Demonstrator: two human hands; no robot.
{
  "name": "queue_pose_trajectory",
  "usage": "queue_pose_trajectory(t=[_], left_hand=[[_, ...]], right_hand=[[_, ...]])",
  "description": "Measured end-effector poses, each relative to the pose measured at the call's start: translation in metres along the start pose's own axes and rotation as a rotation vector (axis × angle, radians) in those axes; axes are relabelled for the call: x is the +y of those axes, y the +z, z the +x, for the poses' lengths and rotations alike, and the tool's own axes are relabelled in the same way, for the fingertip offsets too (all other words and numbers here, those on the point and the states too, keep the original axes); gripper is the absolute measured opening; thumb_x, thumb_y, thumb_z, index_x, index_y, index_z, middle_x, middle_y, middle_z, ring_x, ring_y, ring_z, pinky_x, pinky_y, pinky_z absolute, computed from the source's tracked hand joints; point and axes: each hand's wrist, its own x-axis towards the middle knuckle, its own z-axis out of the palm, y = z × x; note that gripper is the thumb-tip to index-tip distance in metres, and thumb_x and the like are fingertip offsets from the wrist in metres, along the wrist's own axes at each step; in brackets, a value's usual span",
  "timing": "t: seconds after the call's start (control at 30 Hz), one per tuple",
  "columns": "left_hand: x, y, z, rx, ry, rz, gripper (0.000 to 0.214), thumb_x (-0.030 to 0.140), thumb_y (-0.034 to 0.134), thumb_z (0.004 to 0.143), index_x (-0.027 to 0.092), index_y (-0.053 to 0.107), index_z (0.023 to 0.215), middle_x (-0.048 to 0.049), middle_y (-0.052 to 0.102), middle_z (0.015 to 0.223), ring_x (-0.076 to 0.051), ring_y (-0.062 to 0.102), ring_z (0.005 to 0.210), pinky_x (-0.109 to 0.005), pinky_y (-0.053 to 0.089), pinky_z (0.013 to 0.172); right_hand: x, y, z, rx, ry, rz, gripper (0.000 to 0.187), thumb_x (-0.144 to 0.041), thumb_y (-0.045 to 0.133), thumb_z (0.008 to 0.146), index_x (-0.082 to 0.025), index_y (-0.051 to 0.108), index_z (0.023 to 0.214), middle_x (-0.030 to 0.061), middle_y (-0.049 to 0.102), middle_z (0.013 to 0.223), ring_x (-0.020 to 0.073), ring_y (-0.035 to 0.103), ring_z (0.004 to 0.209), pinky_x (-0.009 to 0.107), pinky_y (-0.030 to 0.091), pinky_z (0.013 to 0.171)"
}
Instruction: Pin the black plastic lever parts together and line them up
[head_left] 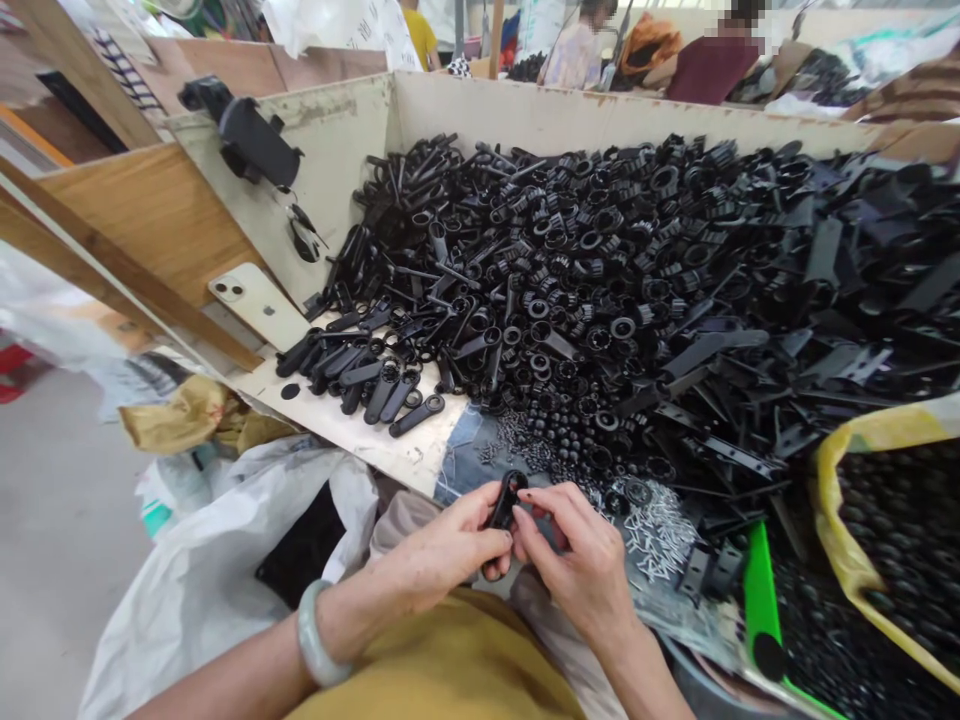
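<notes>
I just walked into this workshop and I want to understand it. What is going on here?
A person holds a small black plastic part between the left hand and right hand. In front of the hands is a bin heaped with many black plastic pieces, and small silver pins lie near the hands. A phone lies at the bin's corner, and two other people sit beyond it.

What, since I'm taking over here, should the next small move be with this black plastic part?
Probably reach for one metal pin with the right hand: the left hand looks able to grip the black plastic part alone, and loose pins lie close by.
</notes>
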Motion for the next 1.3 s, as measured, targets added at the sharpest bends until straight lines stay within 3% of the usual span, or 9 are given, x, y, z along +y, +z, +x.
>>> queue_pose_trajectory(t=[0.33,0.43,0.57,0.8,0.93,1.03,1.17,1.3], left_hand=[[0.001,-0.005,0.003,0.003,0.094,0.189,0.021,0.012,0.053,0.078,0.020,0.060,0.096,0.0029,0.055,0.076,-0.012,0.046,0.065,-0.025,0.035,0.060],[0.000,-0.008,0.005,-0.002,0.104,0.185,0.006,0.023,0.055,0.089,0.019,0.058,0.094,0.0020,0.056,0.074,-0.011,0.044,0.060,-0.024,0.034,0.056],[-0.004,-0.017,0.008,-0.010,0.155,0.268,0.023,0.042,0.051,0.099,0.020,0.055,0.094,0.0016,0.058,0.071,-0.011,0.049,0.056,-0.024,0.036,0.053],[-0.011,-0.021,0.010,0.192,0.274,0.667,0.021,0.037,0.042,0.103,0.021,0.055,0.110,0.0051,0.057,0.064,-0.014,0.055,0.060,-0.027,0.042,0.062],[-0.010,-0.019,0.011,0.166,0.252,0.586,0.018,0.036,0.042,0.103,0.022,0.053,0.104,0.0062,0.056,0.063,-0.013,0.053,0.057,-0.025,0.041,0.058],[-0.009,-0.021,0.012,0.147,0.240,0.507,0.017,0.037,0.044,0.103,0.023,0.051,0.096,0.0063,0.056,0.064,-0.012,0.052,0.056,-0.024,0.039,0.056],[-0.010,-0.023,0.013,0.146,0.239,0.493,0.018,0.038,0.044,0.103,0.023,0.051,0.097,0.0063,0.056,0.064,-0.012,0.051,0.060,-0.023,0.036,0.055],[-0.012,-0.023,0.014,0.132,0.240,0.493,0.019,0.039,0.044,0.103,0.022,0.053,0.100,0.0066,0.056,0.064,-0.011,0.051,0.057,-0.023,0.035,0.055]], right_hand=[[-0.011,0.003,-0.002,-0.020,0.007,-0.022,0.014,-0.016,0.058,0.101,-0.022,0.070,0.103,0.0015,0.070,0.081,0.0140,0.068,0.067,0.024,0.052,0.062],[-0.013,0.006,-0.006,-0.010,-0.040,-0.068,0.017,-0.014,0.056,0.102,-0.022,0.071,0.107,0.0026,0.072,0.084,0.0139,0.070,0.068,0.024,0.053,0.064],[-0.012,0.007,-0.011,-0.066,-0.106,-0.164,0.029,-0.013,0.050,0.103,-0.019,0.070,0.124,0.0027,0.071,0.080,0.0147,0.069,0.068,0.024,0.052,0.065],[-0.013,0.005,-0.010,-0.130,-0.108,-0.299,0.036,-0.012,0.044,0.103,-0.016,0.071,0.126,0.0046,0.072,0.081,0.0160,0.069,0.068,0.025,0.050,0.064],[-0.015,-0.004,-0.008,-0.218,0.046,-0.072,0.035,-0.022,0.046,0.106,-0.020,0.064,0.136,0.0064,0.077,0.098,0.0172,0.074,0.081,0.024,0.056,0.072],[-0.014,-0.014,-0.010,-0.221,0.188,0.045,0.035,-0.026,0.044,0.108,-0.023,0.058,0.139,0.0033,0.077,0.096,0.0148,0.074,0.075,0.022,0.057,0.067],[-0.010,-0.013,-0.015,-0.184,0.125,-0.030,0.030,-0.019,0.040,0.107,-0.025,0.063,0.126,0.0034,0.075,0.096,0.0152,0.073,0.077,0.023,0.056,0.068],[-0.009,-0.002,-0.015,-0.193,0.088,-0.059,0.032,-0.018,0.039,0.108,-0.022,0.063,0.129,0.0043,0.073,0.095,0.0158,0.073,0.077,0.024,0.057,0.070]])
